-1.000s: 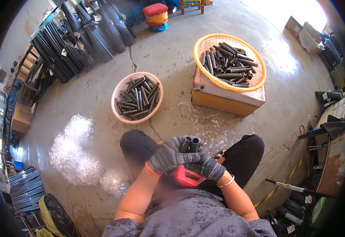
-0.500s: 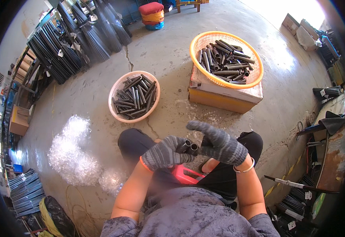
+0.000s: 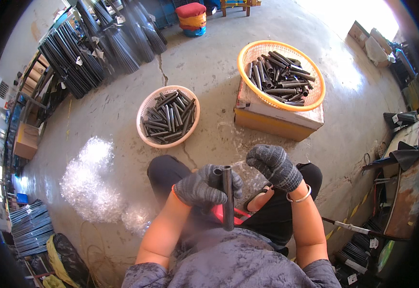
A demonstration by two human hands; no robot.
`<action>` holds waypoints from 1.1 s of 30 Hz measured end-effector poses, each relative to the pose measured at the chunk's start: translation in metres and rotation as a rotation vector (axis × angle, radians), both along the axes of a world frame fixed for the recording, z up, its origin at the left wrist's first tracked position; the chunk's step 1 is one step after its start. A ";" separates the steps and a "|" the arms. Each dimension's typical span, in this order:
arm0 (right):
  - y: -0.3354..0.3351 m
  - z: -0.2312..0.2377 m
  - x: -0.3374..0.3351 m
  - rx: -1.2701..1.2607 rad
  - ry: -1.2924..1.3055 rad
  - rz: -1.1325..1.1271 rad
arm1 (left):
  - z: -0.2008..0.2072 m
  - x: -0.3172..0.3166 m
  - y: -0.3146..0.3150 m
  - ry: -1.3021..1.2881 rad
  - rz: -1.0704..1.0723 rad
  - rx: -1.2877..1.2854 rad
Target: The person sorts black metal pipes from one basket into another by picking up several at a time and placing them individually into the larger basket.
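- The right hand (image 3: 275,168), wrapped against the tubes a second ago, moved clear of them.
- Its outstretched finger curled in.
- One dark tube (image 3: 228,204) in the left hand (image 3: 200,187) turned lengthwise into view.

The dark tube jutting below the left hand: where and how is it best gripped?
The dark tube is probably best gripped by its lower length, from the right, fingers wrapped around: it is slim and straight, the left hand flanks its upper part, and the lower end sticks out bare.

Head cam, L of 2: wide fisheye, downward fwd; L grip (image 3: 198,188) & R grip (image 3: 275,167) nr, floor (image 3: 216,72) beyond.
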State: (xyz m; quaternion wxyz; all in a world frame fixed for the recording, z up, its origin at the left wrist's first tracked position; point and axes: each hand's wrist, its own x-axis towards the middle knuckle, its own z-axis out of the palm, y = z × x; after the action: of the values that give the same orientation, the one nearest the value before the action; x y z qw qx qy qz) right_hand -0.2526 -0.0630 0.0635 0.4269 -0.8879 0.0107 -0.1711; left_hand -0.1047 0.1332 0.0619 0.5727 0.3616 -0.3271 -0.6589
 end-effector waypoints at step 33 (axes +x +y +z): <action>-0.034 0.024 -0.002 0.351 0.176 -0.074 | 0.006 0.017 0.009 -0.166 -0.067 0.361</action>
State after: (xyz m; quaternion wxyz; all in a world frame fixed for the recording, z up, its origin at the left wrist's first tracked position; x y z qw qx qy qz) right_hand -0.2549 -0.0968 0.0871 0.5659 -0.8105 0.1102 -0.1037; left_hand -0.0882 0.1422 0.0677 0.4476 0.5004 -0.2617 -0.6933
